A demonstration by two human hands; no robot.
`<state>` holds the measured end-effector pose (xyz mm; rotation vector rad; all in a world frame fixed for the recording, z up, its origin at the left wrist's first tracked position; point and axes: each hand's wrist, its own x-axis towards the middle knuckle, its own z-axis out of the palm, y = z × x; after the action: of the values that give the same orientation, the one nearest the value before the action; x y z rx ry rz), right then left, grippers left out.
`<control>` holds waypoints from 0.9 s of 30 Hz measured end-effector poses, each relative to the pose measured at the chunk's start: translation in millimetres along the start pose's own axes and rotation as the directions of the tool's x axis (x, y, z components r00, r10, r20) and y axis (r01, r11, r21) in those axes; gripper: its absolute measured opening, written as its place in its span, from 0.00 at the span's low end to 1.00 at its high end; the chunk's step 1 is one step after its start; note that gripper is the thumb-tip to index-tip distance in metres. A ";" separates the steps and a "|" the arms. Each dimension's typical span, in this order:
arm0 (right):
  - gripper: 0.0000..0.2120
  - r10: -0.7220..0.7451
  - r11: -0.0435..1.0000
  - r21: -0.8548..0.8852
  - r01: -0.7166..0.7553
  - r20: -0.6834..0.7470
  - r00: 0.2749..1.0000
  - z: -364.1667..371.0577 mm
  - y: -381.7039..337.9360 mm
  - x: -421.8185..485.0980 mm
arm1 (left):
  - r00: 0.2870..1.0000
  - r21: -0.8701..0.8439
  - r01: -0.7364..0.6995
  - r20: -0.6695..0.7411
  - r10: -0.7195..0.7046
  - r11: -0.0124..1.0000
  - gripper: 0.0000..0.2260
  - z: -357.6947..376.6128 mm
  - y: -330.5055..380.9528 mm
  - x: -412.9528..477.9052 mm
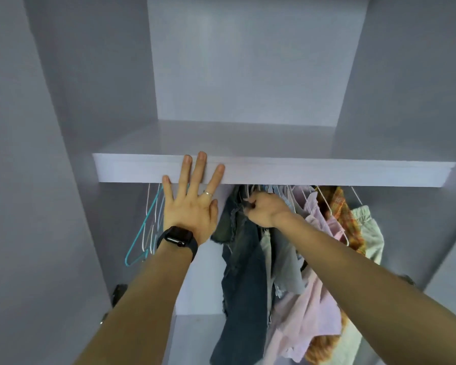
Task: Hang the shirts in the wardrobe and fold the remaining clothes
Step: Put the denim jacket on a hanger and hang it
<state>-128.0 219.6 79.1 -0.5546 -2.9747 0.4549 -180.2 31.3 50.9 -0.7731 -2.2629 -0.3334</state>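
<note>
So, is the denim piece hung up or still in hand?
Cannot tell: denim garment hangs below the shelf, which hides its hook; right hand grips its top.

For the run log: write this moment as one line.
step: hanging | left hand: flat against shelf edge | right hand: grips denim garment top, under shelf | empty hangers: beside hung clothes

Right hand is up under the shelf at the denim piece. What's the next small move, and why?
Probably finish seating the denim garment on the rail, then loosen the right hand: it grips the garment's top just under the shelf, which hides the rail, while the left hand braces flat on the shelf edge.
</note>
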 end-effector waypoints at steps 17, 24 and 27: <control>0.12 0.191 0.974 0.196 -0.111 -0.464 0.865 -76.2 77.0 -321.6 | 0.882 -0.494 -0.220 0.268 0.388 0.841 0.36 -112.3 152.0 -71.7; 0.12 0.461 0.886 0.243 -0.396 -0.562 0.687 -21.5 148.8 -476.2 | 0.693 -0.741 -0.381 0.168 0.701 0.553 0.31 -121.0 285.3 -159.7; 0.11 0.603 0.774 0.274 -0.571 -0.594 0.532 10.5 175.7 -576.8 | 0.514 -0.792 -0.442 0.162 0.842 0.422 0.29 -125.7 359.6 -227.1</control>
<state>467.4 163.3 1.2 -1.4008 -2.0196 0.2691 239.0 161.2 -13.6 -2.3983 -2.0016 -0.5887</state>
